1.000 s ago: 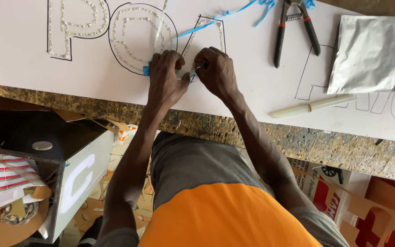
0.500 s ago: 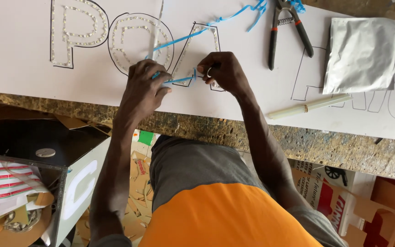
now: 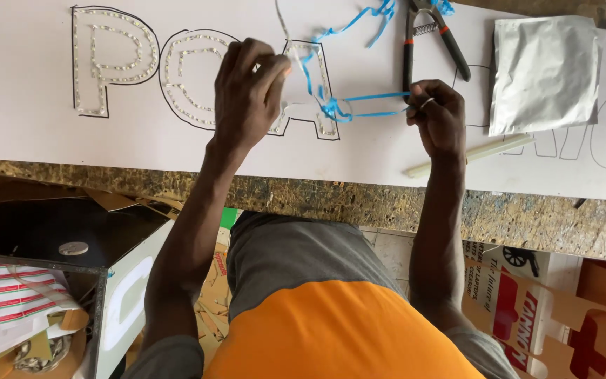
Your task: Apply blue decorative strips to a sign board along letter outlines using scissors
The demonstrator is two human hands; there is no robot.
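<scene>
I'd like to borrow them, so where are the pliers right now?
The pliers lie at the top of the head view on the white board, just above the right hand and left of the silver pouch.

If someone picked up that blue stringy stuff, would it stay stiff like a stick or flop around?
Probably floppy: the blue strip curls and tangles loosely over the white board. It only looks straight where the right hand pulls it tight. It seems thin, so likely very light.
</scene>
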